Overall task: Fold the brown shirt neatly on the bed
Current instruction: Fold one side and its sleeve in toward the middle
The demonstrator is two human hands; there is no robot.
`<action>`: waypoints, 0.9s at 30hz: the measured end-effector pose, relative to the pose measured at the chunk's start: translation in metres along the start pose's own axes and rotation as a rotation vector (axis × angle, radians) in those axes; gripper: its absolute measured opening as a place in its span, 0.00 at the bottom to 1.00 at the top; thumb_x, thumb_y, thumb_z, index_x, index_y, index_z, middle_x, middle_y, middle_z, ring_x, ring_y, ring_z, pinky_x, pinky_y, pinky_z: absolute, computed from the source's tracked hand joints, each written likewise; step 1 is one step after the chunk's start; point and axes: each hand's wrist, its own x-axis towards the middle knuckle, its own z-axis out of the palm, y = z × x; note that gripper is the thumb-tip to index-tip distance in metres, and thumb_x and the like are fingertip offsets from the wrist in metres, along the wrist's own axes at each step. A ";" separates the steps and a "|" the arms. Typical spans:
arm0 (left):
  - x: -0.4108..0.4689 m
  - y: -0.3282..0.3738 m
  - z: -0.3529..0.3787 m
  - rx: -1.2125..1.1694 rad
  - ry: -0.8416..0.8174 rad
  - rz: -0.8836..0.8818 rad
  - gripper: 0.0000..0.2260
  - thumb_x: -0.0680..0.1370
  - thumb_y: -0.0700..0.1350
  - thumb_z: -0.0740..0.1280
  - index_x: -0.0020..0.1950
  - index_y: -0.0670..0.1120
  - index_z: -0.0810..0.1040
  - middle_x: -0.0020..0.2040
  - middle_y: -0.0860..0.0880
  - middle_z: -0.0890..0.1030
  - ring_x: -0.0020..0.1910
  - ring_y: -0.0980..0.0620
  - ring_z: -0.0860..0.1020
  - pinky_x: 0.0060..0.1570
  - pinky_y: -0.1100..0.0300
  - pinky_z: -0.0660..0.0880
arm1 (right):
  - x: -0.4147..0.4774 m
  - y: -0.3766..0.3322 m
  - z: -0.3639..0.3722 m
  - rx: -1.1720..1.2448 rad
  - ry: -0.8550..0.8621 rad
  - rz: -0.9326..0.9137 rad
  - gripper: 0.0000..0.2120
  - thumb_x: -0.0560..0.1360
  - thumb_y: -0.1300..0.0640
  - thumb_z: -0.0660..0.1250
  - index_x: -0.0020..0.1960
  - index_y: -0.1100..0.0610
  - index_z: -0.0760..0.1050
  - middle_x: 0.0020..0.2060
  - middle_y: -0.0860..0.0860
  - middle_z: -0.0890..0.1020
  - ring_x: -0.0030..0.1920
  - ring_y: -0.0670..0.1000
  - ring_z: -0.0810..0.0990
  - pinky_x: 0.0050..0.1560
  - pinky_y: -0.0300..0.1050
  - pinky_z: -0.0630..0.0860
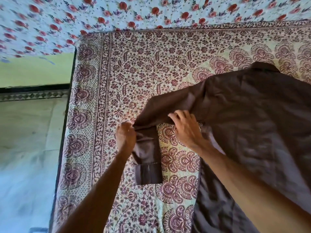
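Folding barely begun: first sleeve in hand, by the look of it.
On the printed bedspread (134, 64) the brown shirt (252, 115) lies spread, body unfolded. Its sleeve (168, 105) is bent; left hand (125, 137) pinches the bend, right hand (185, 128) grips the sleeve near the armpit.

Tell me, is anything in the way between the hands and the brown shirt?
No, nothing visible is. Both hands are on the brown shirt: the left hand pinches its sleeve at the bend, and the right hand grips the sleeve nearer the body. The shirt lies on the patterned bed cover.
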 end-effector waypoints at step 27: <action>0.042 -0.098 -0.095 0.836 0.097 0.324 0.23 0.70 0.42 0.70 0.64 0.47 0.70 0.67 0.43 0.69 0.61 0.44 0.70 0.58 0.48 0.70 | 0.046 -0.082 0.034 0.040 -0.159 -0.087 0.21 0.71 0.64 0.68 0.64 0.57 0.72 0.69 0.56 0.71 0.67 0.56 0.71 0.58 0.54 0.75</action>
